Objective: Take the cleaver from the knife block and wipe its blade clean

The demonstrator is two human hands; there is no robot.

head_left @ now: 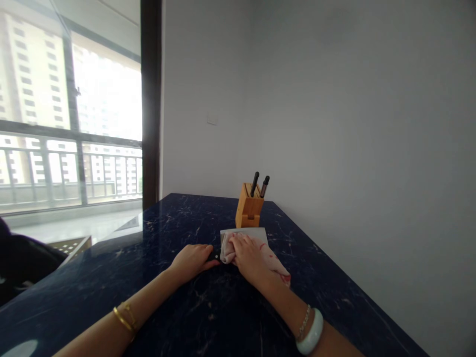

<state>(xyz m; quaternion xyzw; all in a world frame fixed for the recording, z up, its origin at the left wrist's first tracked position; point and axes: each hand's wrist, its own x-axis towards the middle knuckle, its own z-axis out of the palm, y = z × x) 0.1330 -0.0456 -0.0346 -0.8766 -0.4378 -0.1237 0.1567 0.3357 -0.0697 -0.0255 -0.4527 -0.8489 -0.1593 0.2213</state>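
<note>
Left hand (193,262) laid over the black handle (214,256) of a broad, flat steel cleaver (243,233), flat on the dark blue marbled countertop (178,307) toward its far right corner. Right hand (247,258) pressing a crumpled white cloth with red markings (273,263) onto the blade. Just behind, near the far edge, a light wooden knife block (248,207) holding two black-handled knives (259,185). Grey wall along the right edge.

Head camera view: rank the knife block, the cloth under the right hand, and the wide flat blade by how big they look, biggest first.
1. cloth, though nearest the camera
2. blade and knife block: too alike to rank; the blade is partly covered
</note>
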